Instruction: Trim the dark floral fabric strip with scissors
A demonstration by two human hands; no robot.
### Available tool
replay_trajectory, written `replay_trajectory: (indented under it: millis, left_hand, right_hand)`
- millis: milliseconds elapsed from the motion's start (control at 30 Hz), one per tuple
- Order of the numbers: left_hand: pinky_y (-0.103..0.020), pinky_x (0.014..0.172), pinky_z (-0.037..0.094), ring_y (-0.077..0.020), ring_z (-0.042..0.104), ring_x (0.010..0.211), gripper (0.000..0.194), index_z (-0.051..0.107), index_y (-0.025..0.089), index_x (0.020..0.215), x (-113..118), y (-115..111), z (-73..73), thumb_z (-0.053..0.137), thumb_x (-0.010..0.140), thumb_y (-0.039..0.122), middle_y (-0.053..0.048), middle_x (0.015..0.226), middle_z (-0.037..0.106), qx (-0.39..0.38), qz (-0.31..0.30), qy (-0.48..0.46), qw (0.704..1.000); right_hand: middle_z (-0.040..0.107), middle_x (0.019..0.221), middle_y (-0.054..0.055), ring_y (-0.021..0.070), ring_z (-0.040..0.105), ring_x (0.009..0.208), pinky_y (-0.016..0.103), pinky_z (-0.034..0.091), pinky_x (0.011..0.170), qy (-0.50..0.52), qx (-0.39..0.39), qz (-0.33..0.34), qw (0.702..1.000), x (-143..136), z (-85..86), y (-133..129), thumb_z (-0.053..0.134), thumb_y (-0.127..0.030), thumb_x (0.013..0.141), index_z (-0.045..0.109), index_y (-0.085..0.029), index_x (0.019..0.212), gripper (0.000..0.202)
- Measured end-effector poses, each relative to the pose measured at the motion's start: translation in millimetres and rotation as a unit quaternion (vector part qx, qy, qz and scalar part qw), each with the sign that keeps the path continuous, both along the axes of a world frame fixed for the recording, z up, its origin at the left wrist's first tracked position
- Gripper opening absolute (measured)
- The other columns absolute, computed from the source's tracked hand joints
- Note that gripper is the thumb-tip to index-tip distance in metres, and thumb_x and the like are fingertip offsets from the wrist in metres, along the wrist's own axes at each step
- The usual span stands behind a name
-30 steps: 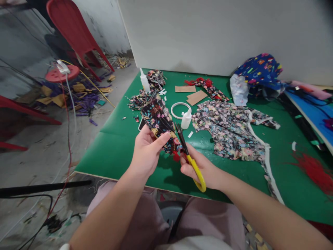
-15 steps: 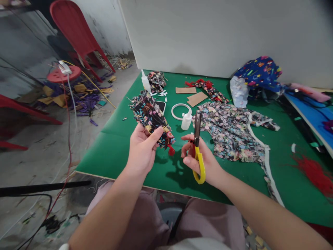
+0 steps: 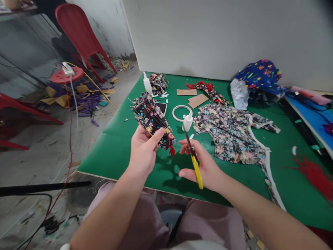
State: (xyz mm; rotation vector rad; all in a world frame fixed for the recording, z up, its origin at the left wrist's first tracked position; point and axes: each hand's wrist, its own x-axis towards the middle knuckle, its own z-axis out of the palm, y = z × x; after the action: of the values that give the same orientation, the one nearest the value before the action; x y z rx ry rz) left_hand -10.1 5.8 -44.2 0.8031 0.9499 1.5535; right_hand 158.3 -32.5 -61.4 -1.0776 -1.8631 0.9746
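Over the green table (image 3: 109, 149), my left hand (image 3: 145, 149) pinches a black floral fabric piece (image 3: 153, 116) between thumb and fingers. A red tuft (image 3: 172, 150) hangs at the fabric's lower end. My right hand (image 3: 201, 161) has yellow-handled scissors (image 3: 197, 170) resting in it, blades up and slanting left, with the thumb spread away from the fingers. Behind the scissors' tip stands a white bottle (image 3: 187, 123), beside a white ring (image 3: 177, 113). The two hands are apart.
Floral cloth (image 3: 231, 135) lies on the right, with red threads (image 3: 313, 175) beyond it. Brown card pieces (image 3: 197, 100), a phone (image 3: 161, 108) and another white bottle (image 3: 147, 84) sit farther back. A blue patterned cloth bundle (image 3: 260, 78) is at the back right.
The scissors have tilted left in my right hand, and its thumb has moved away from the fingers. My left hand still holds the fabric. The view has shifted slightly.
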Motion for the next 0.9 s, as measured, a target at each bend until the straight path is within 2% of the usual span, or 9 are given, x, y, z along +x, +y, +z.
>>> replay_trajectory:
  millis: [133,233,400,500,567,767,833,900]
  left_hand:
    - [-0.015,0.054,0.051,-0.008,0.062,0.064,0.024,0.063,0.02,0.087,1.4,0.0,2.9,0.076,0.067,0.018,0.003,0.079,0.068,-0.003,-0.001,0.0,1.0]
    - [-0.018,0.056,0.053,-0.0083,0.062,0.063,0.024,0.063,0.02,0.086,3.3,0.8,3.2,0.077,0.066,0.019,0.003,0.082,0.068,-0.004,0.011,0.003,1.0]
    - [-0.02,0.062,0.056,-0.0099,0.064,0.066,0.019,0.064,0.022,0.08,4.7,1.6,1.7,0.077,0.067,0.018,0.004,0.075,0.067,-0.003,0.022,0.013,1.0]
    - [-0.02,0.062,0.056,-0.0094,0.064,0.068,0.019,0.065,0.024,0.081,4.4,0.6,0.7,0.076,0.068,0.019,0.004,0.081,0.068,-0.005,0.021,0.024,0.999]
    - [-0.018,0.059,0.055,-0.0079,0.063,0.066,0.018,0.065,0.025,0.082,4.0,0.3,-0.4,0.076,0.068,0.02,0.004,0.083,0.069,-0.005,0.024,0.034,0.999]
    - [-0.014,0.04,0.045,-0.0057,0.058,0.051,0.022,0.064,0.023,0.08,4.4,1.3,-1.2,0.079,0.064,0.021,0.007,0.069,0.065,-0.035,0.041,0.045,0.998]
    - [-0.015,0.043,0.046,-0.0064,0.058,0.053,0.022,0.064,0.021,0.08,5.8,1.7,-0.9,0.079,0.064,0.019,0.007,0.069,0.066,-0.037,0.038,0.04,0.998]
    - [-0.016,0.051,0.051,-0.0069,0.06,0.058,0.021,0.065,0.021,0.081,7.6,2.1,-1.4,0.078,0.065,0.018,0.006,0.072,0.067,-0.018,0.033,0.03,0.999]
  right_hand:
    - [0.057,0.089,0.007,0.0215,0.05,0.083,0.036,0.042,0.074,-0.114,0.157,-0.047,0.98,-0.6,-0.3,1.8,0.064,-0.064,0.068,0.049,-0.018,0.114,0.067]
    - [0.058,0.082,0.005,0.0199,0.048,0.076,0.035,0.04,0.071,-0.157,0.239,-0.081,0.955,-0.5,-1.5,1.9,0.066,-0.06,0.068,0.051,-0.017,0.112,0.063]
    - [0.057,0.081,0.005,0.0199,0.048,0.077,0.033,0.039,0.071,-0.152,0.226,-0.069,0.96,-1.2,-2.4,1.6,0.063,-0.063,0.069,0.055,-0.016,0.108,0.062]
    - [0.057,0.08,0.005,0.0187,0.047,0.077,0.032,0.039,0.071,-0.141,0.228,-0.051,0.962,-1.6,-3.7,2.5,0.058,-0.068,0.069,0.056,-0.015,0.103,0.063]
    - [0.058,0.081,0.005,0.0178,0.046,0.075,0.032,0.038,0.071,-0.141,0.239,-0.037,0.96,-1.2,-4.8,3.8,0.056,-0.069,0.07,0.057,-0.014,0.103,0.065]
    - [0.059,0.083,0.005,0.0167,0.045,0.074,0.031,0.037,0.071,-0.182,0.252,0.003,0.95,0.4,-7.8,6.3,0.052,-0.067,0.075,0.054,-0.014,0.106,0.061]
    - [0.058,0.082,0.006,0.017,0.044,0.074,0.031,0.037,0.07,-0.185,0.249,0.005,0.951,-0.4,-8.6,5.4,0.05,-0.069,0.075,0.053,-0.014,0.106,0.064]
    - [0.057,0.079,0.006,0.0175,0.044,0.072,0.031,0.038,0.069,-0.174,0.235,-0.006,0.956,-1.8,-9.6,3.7,0.048,-0.076,0.069,0.053,-0.014,0.104,0.072]
